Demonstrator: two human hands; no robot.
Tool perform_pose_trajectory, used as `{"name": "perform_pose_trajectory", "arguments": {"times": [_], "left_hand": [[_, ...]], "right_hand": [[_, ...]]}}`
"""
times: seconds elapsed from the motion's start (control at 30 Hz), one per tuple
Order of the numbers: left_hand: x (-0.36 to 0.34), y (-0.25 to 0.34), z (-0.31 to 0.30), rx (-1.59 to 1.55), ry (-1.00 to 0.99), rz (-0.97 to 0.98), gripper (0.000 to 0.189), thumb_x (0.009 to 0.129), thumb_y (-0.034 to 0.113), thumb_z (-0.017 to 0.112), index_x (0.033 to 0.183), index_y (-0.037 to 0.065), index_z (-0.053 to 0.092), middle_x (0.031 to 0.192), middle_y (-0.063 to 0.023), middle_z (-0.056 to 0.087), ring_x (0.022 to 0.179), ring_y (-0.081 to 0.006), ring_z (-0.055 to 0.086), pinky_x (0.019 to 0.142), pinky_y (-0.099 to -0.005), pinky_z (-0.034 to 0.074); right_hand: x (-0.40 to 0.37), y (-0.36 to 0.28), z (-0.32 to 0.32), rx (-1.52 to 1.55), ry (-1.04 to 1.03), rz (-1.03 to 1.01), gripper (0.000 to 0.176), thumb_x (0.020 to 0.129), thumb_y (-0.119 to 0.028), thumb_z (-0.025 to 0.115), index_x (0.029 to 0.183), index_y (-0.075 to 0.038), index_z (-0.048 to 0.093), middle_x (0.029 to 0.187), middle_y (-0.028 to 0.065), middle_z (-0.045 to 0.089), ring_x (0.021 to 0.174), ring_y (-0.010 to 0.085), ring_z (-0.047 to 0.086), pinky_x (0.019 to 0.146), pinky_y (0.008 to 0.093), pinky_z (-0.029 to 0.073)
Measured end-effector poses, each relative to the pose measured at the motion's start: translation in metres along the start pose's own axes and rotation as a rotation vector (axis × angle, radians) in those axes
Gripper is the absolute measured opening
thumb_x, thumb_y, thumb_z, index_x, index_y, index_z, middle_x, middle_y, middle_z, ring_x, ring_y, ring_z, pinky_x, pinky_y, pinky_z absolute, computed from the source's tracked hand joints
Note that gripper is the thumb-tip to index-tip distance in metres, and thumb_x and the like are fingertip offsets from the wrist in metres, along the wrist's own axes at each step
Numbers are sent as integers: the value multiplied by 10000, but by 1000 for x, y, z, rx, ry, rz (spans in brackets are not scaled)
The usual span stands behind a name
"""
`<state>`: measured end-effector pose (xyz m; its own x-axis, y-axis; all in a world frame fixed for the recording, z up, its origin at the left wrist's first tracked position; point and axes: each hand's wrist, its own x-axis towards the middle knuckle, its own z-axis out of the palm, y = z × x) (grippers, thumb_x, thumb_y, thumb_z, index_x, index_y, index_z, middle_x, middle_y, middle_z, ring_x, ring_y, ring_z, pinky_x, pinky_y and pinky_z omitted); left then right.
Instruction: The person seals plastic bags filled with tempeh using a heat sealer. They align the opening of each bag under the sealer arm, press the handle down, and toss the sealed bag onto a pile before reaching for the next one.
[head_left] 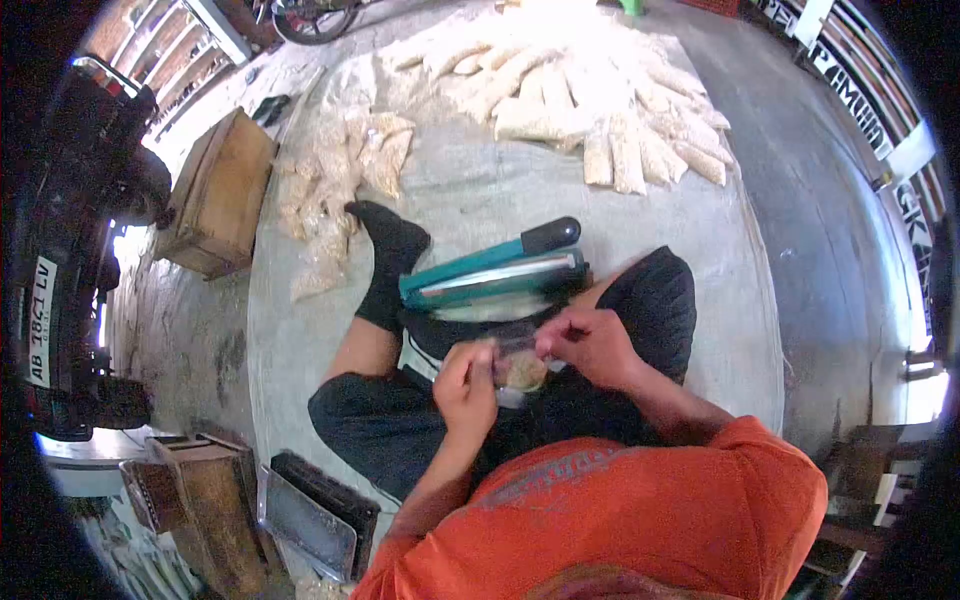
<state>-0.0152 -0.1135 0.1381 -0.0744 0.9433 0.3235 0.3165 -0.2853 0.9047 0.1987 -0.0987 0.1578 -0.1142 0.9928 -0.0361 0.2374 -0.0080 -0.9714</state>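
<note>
A small clear plastic bag point(522, 370) with pale contents at its bottom hangs between my two hands, above my lap. My left hand point(466, 385) pinches its left edge near the top. At the upper right edge of the bag, my right hand point(590, 345) has its fingers pressed together on the plastic. Just beyond my hands, a teal sealer with a black handle point(495, 270) lies across my folded legs. Its upper arm is raised slightly from the base on the left-to-right slant.
Many filled bags point(625, 150) lie spread on the pale mat point(470, 185) ahead, with a smaller pile point(335, 180) at the left. A wooden box point(222, 190) and a motorcycle point(75, 230) stand further left. Near my left knee is a dark tray point(310, 520).
</note>
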Motion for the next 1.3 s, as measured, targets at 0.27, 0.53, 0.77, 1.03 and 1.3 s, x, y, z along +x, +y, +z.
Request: {"name": "perform_pose_trajectory", "arguments": {"times": [0.27,0.53,0.77,1.03,1.3], "left_hand": [[3,21,-13,-120,23,-309,146,962,113,686,1046,1,724,828,-30,666,685,-82,593,613,-241,481],[9,-8,5,-425,15,-470,155,988,125,661,1034,-21,688,840,-68,692,743,-138,698,677,-264,580],[30,-18,19,-491,14,-550,118,960,116,686,1015,11,686,831,-70,693,678,-162,693,617,-283,580],[59,-52,34,-575,-5,-774,123,931,129,699,949,18,650,807,-52,654,567,-151,616,564,-326,588],[76,-75,49,-621,15,-862,43,916,50,675,909,22,643,786,-59,653,594,-142,615,510,-311,559]], "right_hand": [[-8,-26,4,31,74,-37,102,880,-148,776,914,-52,764,850,46,736,770,98,666,691,269,538],[16,14,11,188,261,23,187,930,-197,744,960,-12,734,822,12,715,757,74,625,701,257,521],[44,38,13,380,299,144,188,977,-165,687,1037,13,680,845,11,653,757,83,586,720,242,487],[72,63,18,600,309,298,185,992,-236,654,956,-55,651,853,11,638,724,105,571,652,259,461],[91,94,27,846,231,477,201,992,-226,615,1054,-35,631,905,61,661,796,190,662,725,340,550]]}}
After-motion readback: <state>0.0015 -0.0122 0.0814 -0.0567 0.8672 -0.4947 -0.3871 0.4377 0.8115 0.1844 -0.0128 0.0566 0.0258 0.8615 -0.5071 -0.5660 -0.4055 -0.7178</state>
